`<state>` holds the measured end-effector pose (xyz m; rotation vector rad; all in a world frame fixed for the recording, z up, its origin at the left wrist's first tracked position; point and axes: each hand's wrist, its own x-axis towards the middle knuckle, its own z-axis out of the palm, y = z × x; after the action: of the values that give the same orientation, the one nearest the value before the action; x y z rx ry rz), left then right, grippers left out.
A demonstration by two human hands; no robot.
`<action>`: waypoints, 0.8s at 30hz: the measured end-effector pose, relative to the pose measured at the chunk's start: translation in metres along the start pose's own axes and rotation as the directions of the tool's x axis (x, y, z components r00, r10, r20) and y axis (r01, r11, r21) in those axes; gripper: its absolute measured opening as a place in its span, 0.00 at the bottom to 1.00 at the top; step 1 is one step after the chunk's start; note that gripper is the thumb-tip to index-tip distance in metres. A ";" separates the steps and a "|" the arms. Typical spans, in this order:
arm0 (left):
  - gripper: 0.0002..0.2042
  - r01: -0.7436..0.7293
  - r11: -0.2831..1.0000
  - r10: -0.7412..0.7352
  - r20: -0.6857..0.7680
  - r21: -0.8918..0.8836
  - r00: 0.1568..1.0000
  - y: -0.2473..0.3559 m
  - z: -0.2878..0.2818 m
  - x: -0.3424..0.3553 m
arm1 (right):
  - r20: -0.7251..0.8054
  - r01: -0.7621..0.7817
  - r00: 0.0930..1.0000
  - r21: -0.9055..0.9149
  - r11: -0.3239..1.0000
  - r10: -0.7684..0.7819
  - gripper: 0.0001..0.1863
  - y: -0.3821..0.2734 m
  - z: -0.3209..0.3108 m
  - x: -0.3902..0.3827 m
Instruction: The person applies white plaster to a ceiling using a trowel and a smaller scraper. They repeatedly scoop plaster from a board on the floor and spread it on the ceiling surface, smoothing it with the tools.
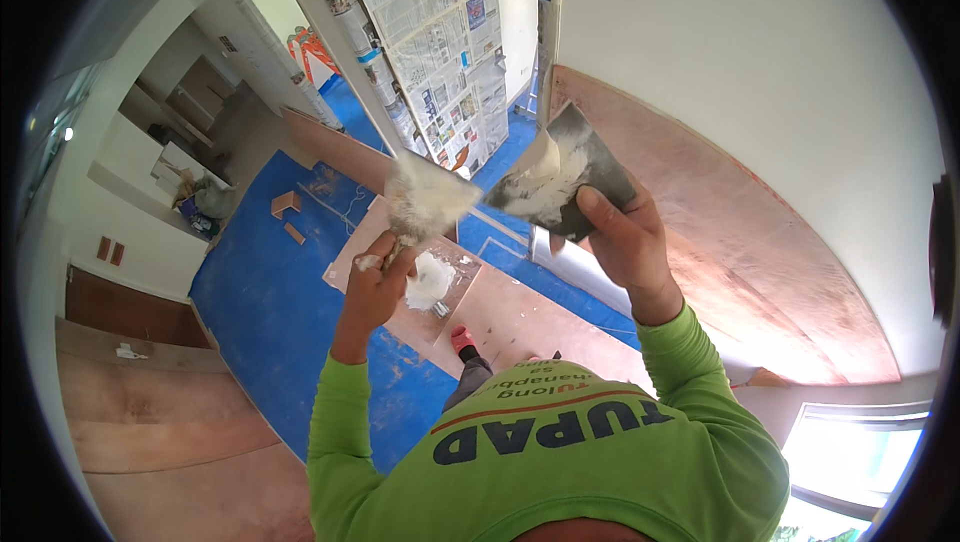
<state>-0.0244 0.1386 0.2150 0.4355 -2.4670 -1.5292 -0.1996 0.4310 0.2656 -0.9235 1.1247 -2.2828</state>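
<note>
A: What do the 2 hands hold?

B: The left grip (pixel 378 282) wraps the handle of a broad putty knife (pixel 428 197), its flat blade crusted with rough, whitish paste. The right grip (pixel 622 234) pinches a dark, flat, 4-cornered plate (pixel 600 164), thumb on top; paste lies smeared and lumped across it.

A: Which way does the knife point?

B: Its long axis runs away from the person, slightly right. It's left of the plate, edges near; I cannot tell whether they touch.

A: Around them?

B: Below, a white heap (pixel 430 280) on a pinkish board (pixel 412 322); blue sheeting (pixel 255 287) on the floor; beyond, a newspaper-covered door (pixel 430 47).
</note>
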 end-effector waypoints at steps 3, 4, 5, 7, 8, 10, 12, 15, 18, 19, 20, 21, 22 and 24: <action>0.20 0.303 0.731 -0.154 0.285 -0.611 0.946 0.016 0.004 -0.025 | 0.237 0.377 0.926 -0.520 0.766 -0.295 0.22 0.007 -0.017 0.011; 0.23 0.373 0.702 -0.177 0.358 -0.607 0.917 0.021 0.007 -0.029 | 0.384 0.533 0.846 -0.607 0.590 -0.370 0.26 0.009 -0.023 0.018; 0.23 0.371 0.716 -0.173 0.364 -0.591 0.915 0.025 0.014 -0.033 | 0.520 0.675 0.734 -0.632 0.381 -0.437 0.29 0.011 -0.025 0.020; 0.24 0.330 0.703 -0.090 0.382 -0.630 0.920 0.032 0.029 -0.033 | 0.618 0.702 0.712 -0.615 0.360 -0.332 0.33 0.015 -0.026 0.019; 0.24 0.344 0.699 -0.087 0.403 -0.627 0.911 0.034 0.033 -0.031 | 0.666 0.720 0.692 -0.606 0.338 -0.279 0.35 0.016 -0.026 0.018; 0.24 0.332 0.717 -0.104 0.377 -0.613 0.920 0.038 0.039 -0.030 | 0.662 0.683 0.728 -0.680 0.267 -0.176 0.36 0.016 -0.029 0.016; 0.23 0.333 0.737 -0.119 0.372 -0.588 0.921 0.041 0.041 -0.032 | 0.634 0.630 0.772 -0.752 0.195 -0.050 0.37 0.015 -0.038 0.017; 0.22 0.318 0.754 -0.118 0.358 -0.575 0.926 0.045 0.036 -0.041 | 0.523 0.510 0.845 -0.851 0.124 0.114 0.37 0.009 -0.063 0.024; 0.19 0.146 0.809 -0.035 0.202 -0.569 0.979 0.043 0.035 -0.043 | 0.372 0.366 0.928 -0.922 0.124 0.033 0.32 0.010 -0.080 0.023; 0.18 0.072 0.874 -0.018 0.115 -0.481 0.993 0.042 0.037 -0.040 | 0.192 0.146 0.979 -0.890 0.431 0.065 0.29 0.008 -0.082 0.019; 0.17 0.007 0.925 0.007 0.035 -0.379 0.999 0.040 0.039 -0.036 | 0.021 -0.091 0.988 -0.726 0.682 0.153 0.26 0.008 -0.080 0.012; 0.17 -0.157 0.963 0.143 -0.080 -0.220 0.987 0.038 0.044 -0.031 | -0.152 -0.321 0.947 -0.443 0.837 0.283 0.23 0.005 -0.078 0.006; 0.18 -0.303 0.952 0.293 -0.161 -0.040 0.942 0.036 0.050 -0.027 | -0.099 -0.383 0.923 -0.153 0.911 0.372 0.21 0.006 -0.072 0.000; 0.19 -0.442 0.870 0.482 -0.194 0.219 0.854 0.032 0.061 -0.021 | -0.002 -0.464 0.876 0.269 0.844 0.483 0.21 0.015 -0.055 -0.014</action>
<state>-0.0290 0.2101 0.2166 0.0321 -2.2890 -1.0143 -0.2287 0.4595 0.2234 -0.4040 0.9206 -1.9917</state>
